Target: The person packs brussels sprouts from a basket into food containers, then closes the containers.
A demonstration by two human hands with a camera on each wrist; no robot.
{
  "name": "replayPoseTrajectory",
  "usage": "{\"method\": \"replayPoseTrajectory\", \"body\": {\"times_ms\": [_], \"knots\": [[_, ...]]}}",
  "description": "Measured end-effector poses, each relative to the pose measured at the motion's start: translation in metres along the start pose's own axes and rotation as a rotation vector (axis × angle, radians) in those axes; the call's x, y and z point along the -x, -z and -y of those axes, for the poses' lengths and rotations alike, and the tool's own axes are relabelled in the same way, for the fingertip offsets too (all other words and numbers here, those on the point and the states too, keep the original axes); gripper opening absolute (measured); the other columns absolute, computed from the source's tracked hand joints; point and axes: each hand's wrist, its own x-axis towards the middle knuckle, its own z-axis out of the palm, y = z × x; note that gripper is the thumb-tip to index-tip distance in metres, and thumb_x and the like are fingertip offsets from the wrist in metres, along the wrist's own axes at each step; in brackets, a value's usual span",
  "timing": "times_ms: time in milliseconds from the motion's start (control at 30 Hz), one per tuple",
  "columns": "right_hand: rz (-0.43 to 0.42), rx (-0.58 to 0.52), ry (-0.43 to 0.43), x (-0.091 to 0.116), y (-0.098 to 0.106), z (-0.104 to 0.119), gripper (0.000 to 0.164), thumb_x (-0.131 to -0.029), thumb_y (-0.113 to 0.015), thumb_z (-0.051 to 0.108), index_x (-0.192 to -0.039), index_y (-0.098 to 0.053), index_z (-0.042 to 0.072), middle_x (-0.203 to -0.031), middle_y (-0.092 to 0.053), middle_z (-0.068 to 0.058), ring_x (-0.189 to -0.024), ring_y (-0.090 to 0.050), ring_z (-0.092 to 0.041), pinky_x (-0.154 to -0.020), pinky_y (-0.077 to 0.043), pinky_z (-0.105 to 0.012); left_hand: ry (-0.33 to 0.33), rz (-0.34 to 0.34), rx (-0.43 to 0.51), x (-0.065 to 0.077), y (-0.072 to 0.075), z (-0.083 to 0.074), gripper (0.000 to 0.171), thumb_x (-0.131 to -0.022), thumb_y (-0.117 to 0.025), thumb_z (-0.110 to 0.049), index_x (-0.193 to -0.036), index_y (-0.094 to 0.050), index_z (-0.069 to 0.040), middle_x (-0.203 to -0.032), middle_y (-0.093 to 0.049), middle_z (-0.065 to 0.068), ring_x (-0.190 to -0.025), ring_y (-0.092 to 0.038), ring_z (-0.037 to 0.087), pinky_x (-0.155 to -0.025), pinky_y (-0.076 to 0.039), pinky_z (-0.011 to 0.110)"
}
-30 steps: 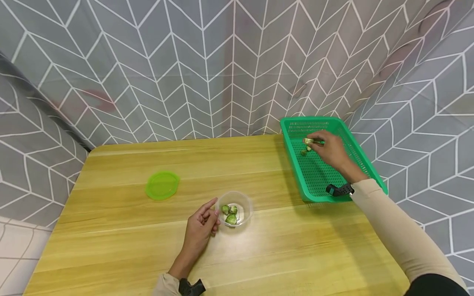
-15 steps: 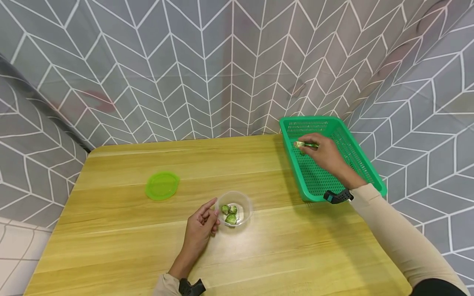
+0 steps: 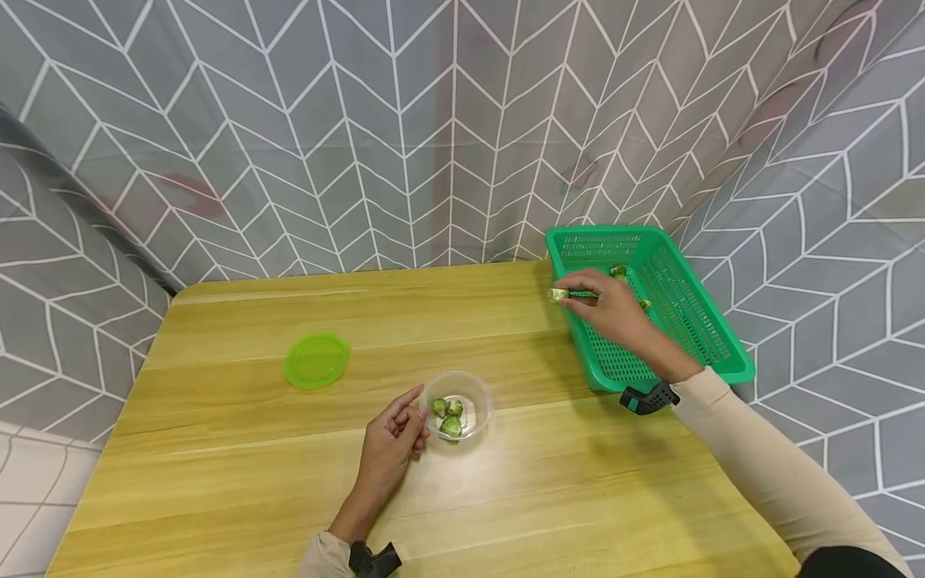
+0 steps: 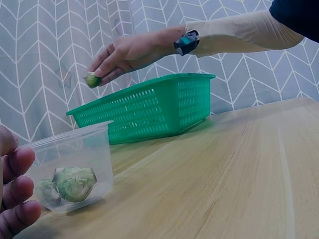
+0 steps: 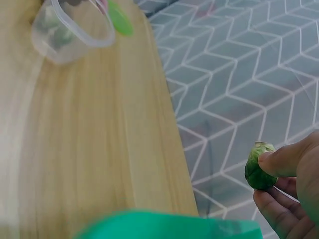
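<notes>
My right hand [image 3: 614,305] pinches a Brussels sprout [image 3: 557,295] between thumb and fingertips, over the left rim of a green slotted basket [image 3: 596,369]. In the right wrist view, the sprout [image 5: 260,167] shows its pale cut stem end upward. Other sprouts [image 3: 619,273] lie in the basket, partly covered by the hand. On the table, my left hand [image 3: 388,449] rests loosely bent against the left side of a clear round tub [image 3: 482,405], thumb and index finger at its rim. Several sprouts [image 3: 451,426] sit inside the tub, also visible through its wall in the left wrist view.
A light green lid [image 3: 316,362] lies flat on the wooden table [image 3: 253,482], to the left of the tub. Behind and at the right hangs a grey patterned curtain [image 3: 433,136], close to the table's back edge and the basket.
My right hand has moved left with the sprout, from inside the basket to above its left rim, uncovering other sprouts there. The left hand and the tub have stayed in place.
</notes>
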Motion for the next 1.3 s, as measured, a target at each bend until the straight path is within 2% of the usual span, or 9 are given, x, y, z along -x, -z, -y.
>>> {"method": "replayPoseTrajectory", "body": {"times_ms": [333, 600, 967, 1300], "knots": [[0.104, -0.035, 0.002, 0.007, -0.024, 0.023, 0.027, -0.094, -0.071, 0.004, -0.12, -0.071, 0.006, -0.129, -0.06, -0.01, -0.114, -0.066, -0.029, -0.089, -0.057, -0.027, 0.003, 0.009, 0.008, 0.0, 0.0, 0.0, 0.043, -0.099, -0.067, -0.02, -0.14, -0.059, -0.01, -0.081, -0.061, 0.029, -0.059, -0.056, 0.011, -0.049, -0.051, 0.021], [0.158, -0.085, 0.054, 0.011, -0.043, 0.034, 0.027, -0.093, -0.071, 0.003, -0.12, -0.071, 0.004, -0.126, -0.062, -0.009, -0.114, -0.066, -0.028, -0.088, -0.057, -0.024, 0.0, 0.008, 0.009, 0.0, 0.0, 0.0, 0.043, -0.099, -0.067, -0.019, -0.139, -0.059, -0.008, -0.08, -0.061, 0.028, -0.058, -0.056, 0.01, -0.048, -0.05, 0.021], [0.252, -0.179, 0.125, 0.017, -0.075, 0.045, 0.025, -0.092, -0.072, 0.002, -0.117, -0.072, 0.005, -0.117, -0.065, -0.006, -0.109, -0.065, -0.019, -0.09, -0.058, -0.034, 0.0, 0.005, 0.02, -0.001, 0.001, 0.002, 0.043, -0.099, -0.068, -0.02, -0.14, -0.059, -0.01, -0.08, -0.062, 0.027, -0.058, -0.056, 0.01, -0.049, -0.05, 0.02], [0.33, -0.18, 0.186, 0.024, -0.099, 0.055, 0.026, -0.091, -0.074, 0.003, -0.117, -0.072, 0.006, -0.117, -0.067, -0.005, -0.11, -0.065, -0.018, -0.09, -0.059, -0.036, -0.004, 0.004, 0.023, -0.002, 0.001, 0.002, 0.043, -0.099, -0.068, -0.02, -0.14, -0.059, -0.009, -0.078, -0.063, 0.022, -0.058, -0.056, 0.011, -0.048, -0.05, 0.021]]}}
